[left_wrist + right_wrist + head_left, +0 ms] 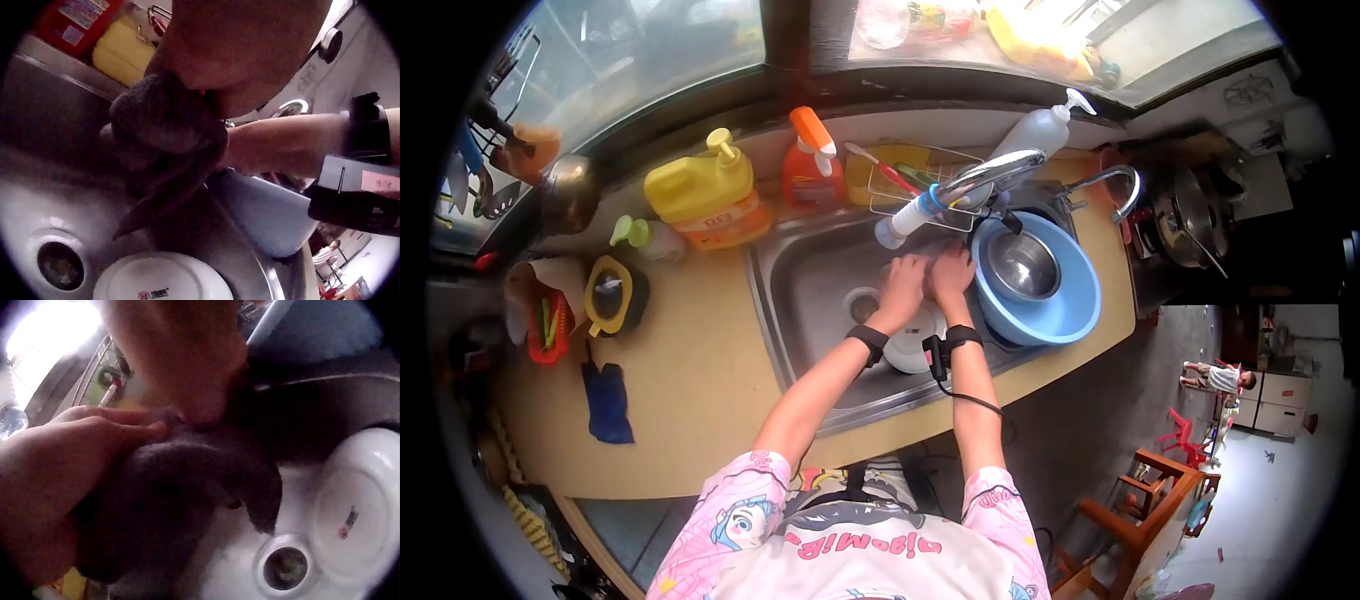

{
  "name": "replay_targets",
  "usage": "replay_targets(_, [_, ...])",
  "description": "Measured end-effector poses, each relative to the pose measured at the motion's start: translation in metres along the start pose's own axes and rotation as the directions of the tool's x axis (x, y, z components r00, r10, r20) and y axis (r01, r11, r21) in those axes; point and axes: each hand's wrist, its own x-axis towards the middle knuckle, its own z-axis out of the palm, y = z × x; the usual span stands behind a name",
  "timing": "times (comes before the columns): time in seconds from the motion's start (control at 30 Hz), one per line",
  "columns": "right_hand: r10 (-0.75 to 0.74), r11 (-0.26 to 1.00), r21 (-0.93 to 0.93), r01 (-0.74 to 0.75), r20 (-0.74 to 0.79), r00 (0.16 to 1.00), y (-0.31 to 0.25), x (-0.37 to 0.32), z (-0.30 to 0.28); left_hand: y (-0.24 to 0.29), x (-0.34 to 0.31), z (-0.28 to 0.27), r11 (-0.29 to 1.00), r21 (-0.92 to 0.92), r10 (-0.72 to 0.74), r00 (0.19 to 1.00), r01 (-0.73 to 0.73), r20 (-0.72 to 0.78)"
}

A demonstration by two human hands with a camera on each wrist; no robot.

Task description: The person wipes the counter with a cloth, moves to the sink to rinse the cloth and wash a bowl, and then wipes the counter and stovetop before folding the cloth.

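Head view: both hands low inside the sink (805,290), toward its back. Left hand (903,285) and right hand (949,273) close together, holding one bunched dark cloth (187,465) between them; fingers curled in on it, partly hidden by the folds. Cloth sits above the sink bottom, one loose corner hanging down, seen in both wrist views.

White plate (162,278) lies in the sink, base up, small printed mark showing, beside the drain (60,265). Faucet (980,180) reaches over the back of the sink, blue-and-white nozzle near the hands.

Right side of sink: blue basin (1055,315), metal bowl (1022,265) inside it. Behind sink: orange spray bottle (811,175), and a wire rack (940,160) with a yellow item at it. Left and back of sink: yellow pump jug (705,195). Left of sink, on the worktop (690,350): dark blue cloth piece (607,403).
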Motion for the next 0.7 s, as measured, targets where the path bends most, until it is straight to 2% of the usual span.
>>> replay_targets(0.07, [0.003, 1.0, -0.006, -0.003, 0.007, 1.0, 0.009, -0.003, 0.004, 0.006, -0.003, 0.004, 1.0, -0.019, 0.012, 1.0, -0.012, 0.008])
replay_targets(0.13, [-0.055, 0.997, -0.061, 0.054, -0.005, 0.998, 0.016, -0.007, 0.008, 0.013, -0.007, 0.01, 0.999, -0.045, -0.024, 0.999, 0.025, 0.023])
replay_targets(0.3, [0.008, 1.0, 0.0, -0.008, -0.025, 1.0, 0.019, -0.023, 0.02, 0.015, -0.019, 0.01, 1.0, -0.017, 0.015, 0.996, -0.014, 0.084])
replay_targets(0.37, [0.012, 1.0, 0.004, -0.012, -0.03, 0.999, 0.016, -0.028, 0.009, 0.018, -0.02, 0.004, 0.999, -0.01, 0.032, 0.993, -0.031, 0.117])
replay_targets(0.43, [0.132, 0.972, 0.169, -0.163, 0.178, 0.975, 0.02, -0.037, -0.004, 0.024, -0.027, 0.002, 0.999, -0.022, 0.043, 0.987, -0.04, 0.152])
replay_targets(0.57, [0.107, 0.967, 0.219, -0.13, 0.114, 0.988, 0.03, -0.061, 0.004, 0.024, -0.046, 0.008, 0.999, -0.019, 0.046, 0.983, -0.044, 0.176])
replay_targets(0.63, [0.049, 0.973, 0.214, -0.09, 0.187, 0.981, 0.038, -0.081, 0.003, 0.031, -0.062, 0.008, 1.0, -0.018, 0.019, 0.972, -0.015, 0.235])
replay_targets(0.7, [0.047, 0.972, 0.217, -0.088, 0.187, 0.981, 0.045, -0.092, 0.003, 0.033, -0.068, 0.009, 0.999, -0.025, 0.045, 0.965, -0.04, 0.259])
